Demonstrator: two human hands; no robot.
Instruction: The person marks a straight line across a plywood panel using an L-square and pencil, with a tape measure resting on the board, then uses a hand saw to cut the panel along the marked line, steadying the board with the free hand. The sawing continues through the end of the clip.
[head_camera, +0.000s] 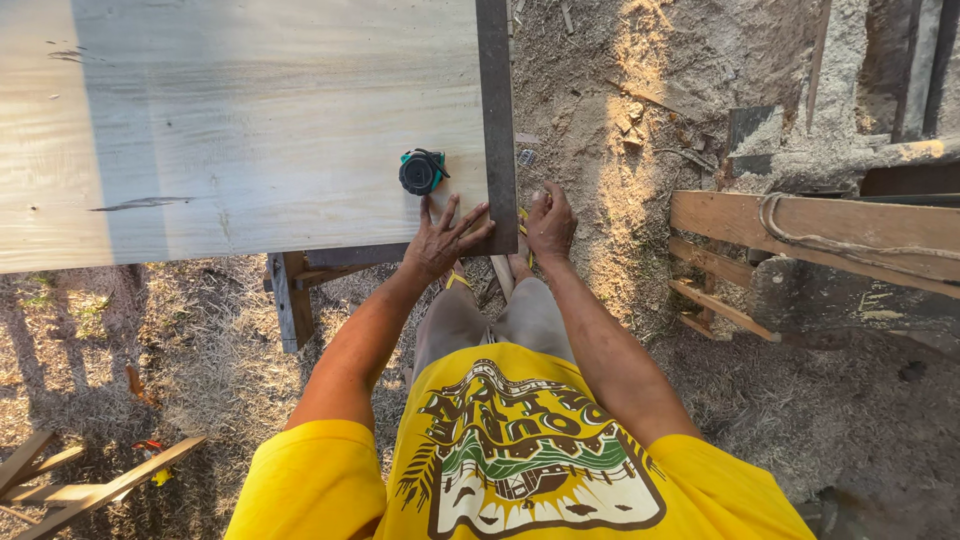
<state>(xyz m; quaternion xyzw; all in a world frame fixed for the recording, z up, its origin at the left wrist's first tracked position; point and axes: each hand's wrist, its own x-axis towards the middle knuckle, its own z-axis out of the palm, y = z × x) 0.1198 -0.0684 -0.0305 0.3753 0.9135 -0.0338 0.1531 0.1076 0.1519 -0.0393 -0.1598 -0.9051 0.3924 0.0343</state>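
A large pale plywood sheet (240, 120) lies flat in front of me, with a long dark metal straightedge (497, 110) along its right edge. My left hand (440, 240) rests with spread fingers on the sheet's near right corner, touching the straightedge's lower end. My right hand (550, 222) is curled at the outer side of the straightedge's end; whether it grips the straightedge or something small is hidden. A black and green tape measure (421, 171) sits on the sheet just above my left hand.
A wooden trestle (292, 295) carries the sheet. Sawdust and scraps cover the ground (620, 150). At the right stands a wooden frame (800, 225) with a rope (790, 232) draped over it. Loose wooden slats (70, 480) lie at the lower left.
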